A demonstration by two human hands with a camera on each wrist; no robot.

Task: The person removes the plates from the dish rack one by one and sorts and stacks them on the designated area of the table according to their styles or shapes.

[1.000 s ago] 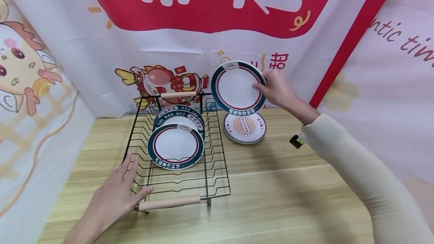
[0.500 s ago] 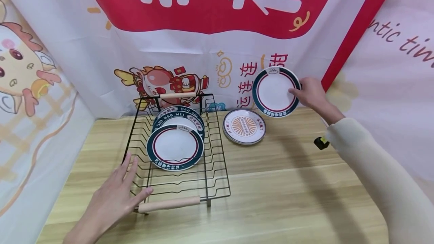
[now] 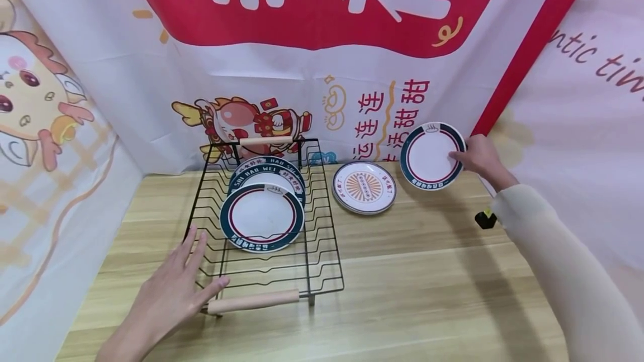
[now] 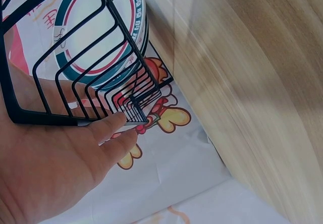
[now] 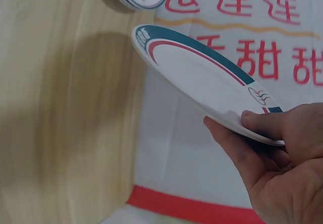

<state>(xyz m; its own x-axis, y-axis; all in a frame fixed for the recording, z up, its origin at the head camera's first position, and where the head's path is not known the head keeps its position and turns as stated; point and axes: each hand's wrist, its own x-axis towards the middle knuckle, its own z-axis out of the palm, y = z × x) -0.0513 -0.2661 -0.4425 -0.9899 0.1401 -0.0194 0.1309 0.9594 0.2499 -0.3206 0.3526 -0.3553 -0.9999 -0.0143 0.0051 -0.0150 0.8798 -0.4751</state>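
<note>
My right hand (image 3: 480,158) pinches the edge of a white plate (image 3: 432,155) with a dark green rim, thumb on its face and fingers beneath. This plate is held tilted above the table, right of the small plates. My left hand (image 3: 168,289) rests with spread fingers against the left front side of a black wire dish rack (image 3: 266,272). Several green-rimmed plates (image 3: 263,218) lean in the rack, one behind another. In the left wrist view the fingers lie along the rack's wires (image 4: 75,118).
A stack of small white plates (image 3: 364,187) with an orange sunburst sits right of the rack. A small black object (image 3: 485,219) lies near the right sleeve. Printed cloth (image 3: 322,66) hangs behind the wooden table (image 3: 402,295).
My right hand has carried the plate rightward and then lower, from above the small plates to the right of them. The left hand and the rack have stayed in place.
</note>
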